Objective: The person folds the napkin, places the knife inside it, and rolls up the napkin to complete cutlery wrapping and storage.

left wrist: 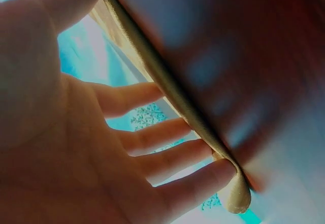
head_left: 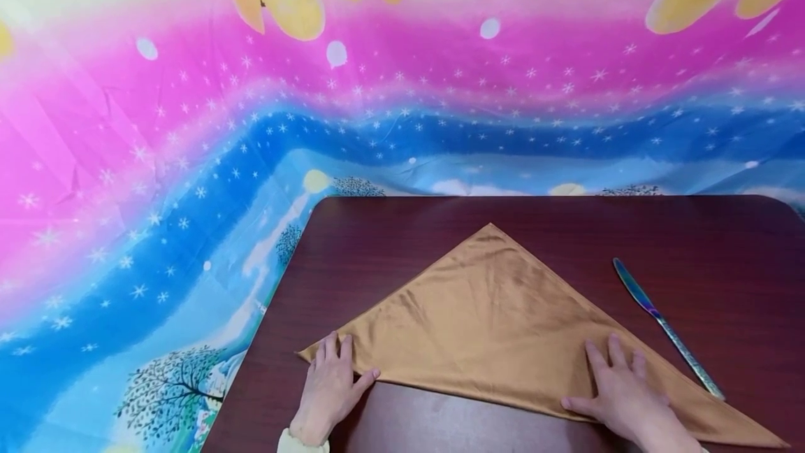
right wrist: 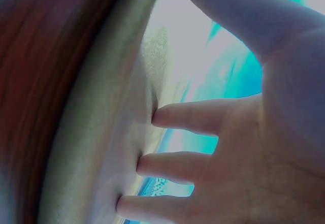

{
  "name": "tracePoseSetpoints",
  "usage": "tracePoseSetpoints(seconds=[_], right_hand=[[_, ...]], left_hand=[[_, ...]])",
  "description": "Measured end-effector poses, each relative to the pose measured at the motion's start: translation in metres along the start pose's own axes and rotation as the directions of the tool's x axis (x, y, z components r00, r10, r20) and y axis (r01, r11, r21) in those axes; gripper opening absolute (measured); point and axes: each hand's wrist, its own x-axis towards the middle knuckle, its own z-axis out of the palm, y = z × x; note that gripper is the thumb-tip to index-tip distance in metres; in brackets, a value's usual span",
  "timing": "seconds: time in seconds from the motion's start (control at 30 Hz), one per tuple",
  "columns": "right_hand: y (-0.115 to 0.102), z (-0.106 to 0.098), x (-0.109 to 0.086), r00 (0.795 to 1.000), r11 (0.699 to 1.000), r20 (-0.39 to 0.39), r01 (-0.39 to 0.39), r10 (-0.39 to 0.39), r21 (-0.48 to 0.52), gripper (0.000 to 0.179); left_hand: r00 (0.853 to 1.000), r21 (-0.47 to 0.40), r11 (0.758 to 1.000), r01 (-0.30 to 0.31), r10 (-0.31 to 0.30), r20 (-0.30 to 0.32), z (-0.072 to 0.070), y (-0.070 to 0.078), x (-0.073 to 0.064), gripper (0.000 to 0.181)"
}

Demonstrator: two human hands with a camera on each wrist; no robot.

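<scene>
A shiny golden-brown cloth [head_left: 465, 320], in the shape of a wide triangle, lies on a dark red-brown table [head_left: 390, 243]. Its peak points away from the person, towards the table's far edge; its long side runs across nearest the person, slanting down to the right. The left hand [head_left: 330, 383] rests at the cloth's left end, just inside the corner, its fingers fairly straight and slightly apart, the thumb spread out to the near edge. A pale sleeve [head_left: 303, 442] shows at that wrist. The right hand [head_left: 622, 386] lies on the right part of the cloth, fingers spread apart with their tips touching it, the thumb out towards the near edge; the right corner reaches on past this hand. In the right wrist view, the cloth dimples under those fingertips. To the right of the cloth lies a knife [head_left: 657, 317] with a rainbow sheen, blade end far, handle end beside the cloth's slanting edge; whether they touch is unclear. Behind and left hangs a pink and blue backdrop [head_left: 402, 89] printed with snowflakes and trees.
</scene>
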Motion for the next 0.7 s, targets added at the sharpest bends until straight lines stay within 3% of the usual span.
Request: tracePoseSetpoints(seconds=[0.43,0.6,0.7], right_hand=[[0.012,-0.011,0.005,0.994,0.996,-0.073,0.083,-0.084,-0.024,0.122],[0.015,-0.010,0.006,0.984,0.990,-0.133,0.111,-0.122,-0.082,0.116],[0.017,-0.009,0.007,0.976,0.986,-0.166,0.123,-0.140,-0.109,0.111]], left_hand=[[1.000,0.025,1.000,0.002,-0.002,0.008,0.002,0.011,0.002,0.078],[1.000,0.026,1.000,0.011,-0.011,-0.009,0.003,0.014,0.000,0.076],[0.999,0.011,1.000,-0.022,0.023,-0.041,0.004,0.018,0.000,0.069]])
